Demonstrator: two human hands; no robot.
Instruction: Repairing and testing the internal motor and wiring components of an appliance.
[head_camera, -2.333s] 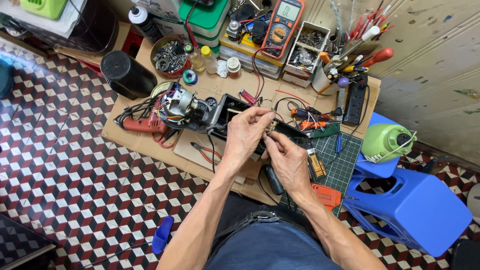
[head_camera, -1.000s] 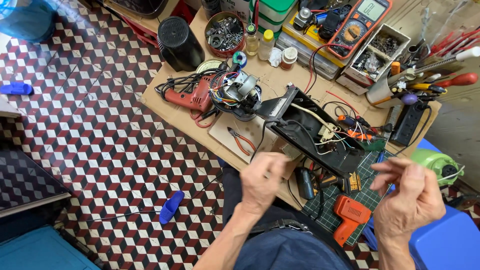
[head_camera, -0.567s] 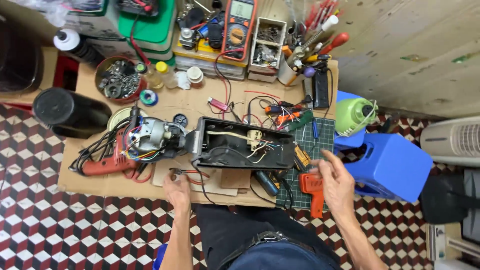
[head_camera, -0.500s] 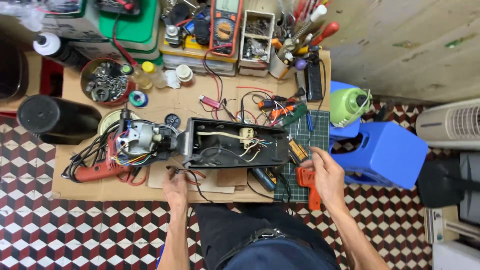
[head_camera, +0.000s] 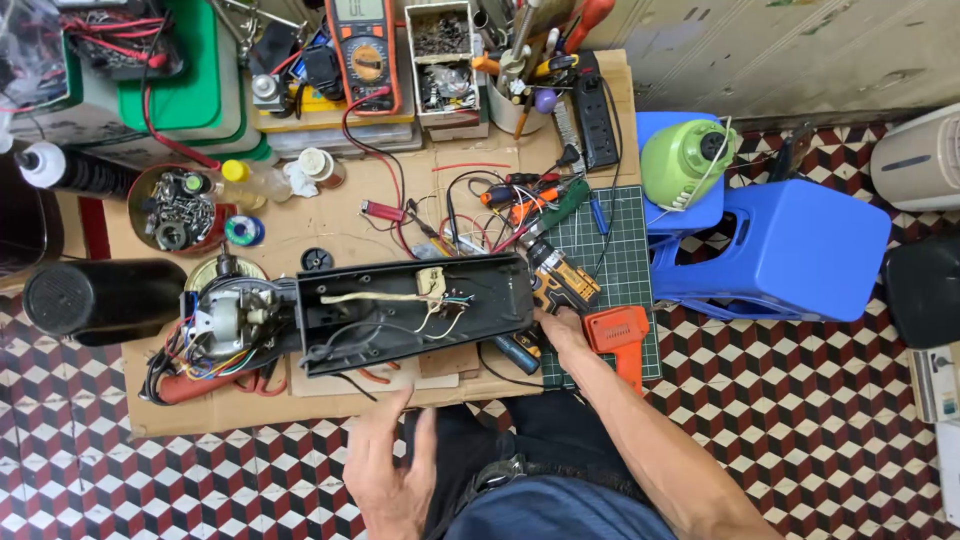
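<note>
- Black housing, opened and showing its wiring, lies lengthwise on the counter, near the front edge.
- Left hand hangs empty in front of the counter edge, fingers loosely spread, touching nothing; housing is just beyond it.
- Right hand rests at the housing's right end, fingers curled; whether it grips anything cannot be told.
- Drill, yellow and black, lies on the green mat, just beyond the right hand.
- Orange tool sits at the mat's near corner, just beside the right wrist.
- Motor with coloured wires adjoins the housing's left end.
- Multimeter lies at the back.
- Blue stool stands on the floor, right of the counter.
</note>
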